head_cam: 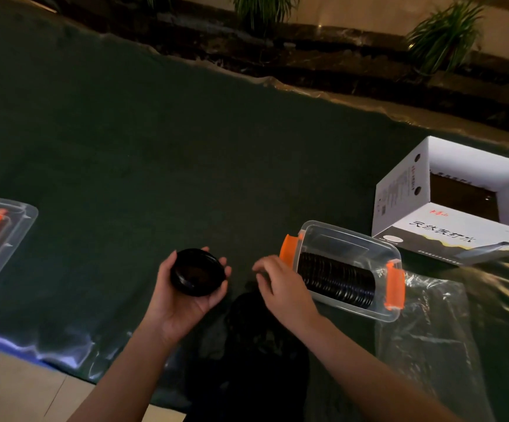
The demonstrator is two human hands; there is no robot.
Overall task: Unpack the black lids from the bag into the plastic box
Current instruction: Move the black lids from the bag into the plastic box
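Dim, soft focus, glare on plastic

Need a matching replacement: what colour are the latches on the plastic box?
Orange, on the plastic box latches; clearest in the head view.

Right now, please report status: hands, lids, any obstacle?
Left hand holds round black lids, grip closed. Right hand empty, fingers curled. Clear plastic box part filled. Path clear.

Dim indoor lobby-like space: long dark-green cloth-covered table (pixel 155 153); dark stone planter ledge (pixel 323 65) beyond fingers; green leafy plants (pixel 443 35).
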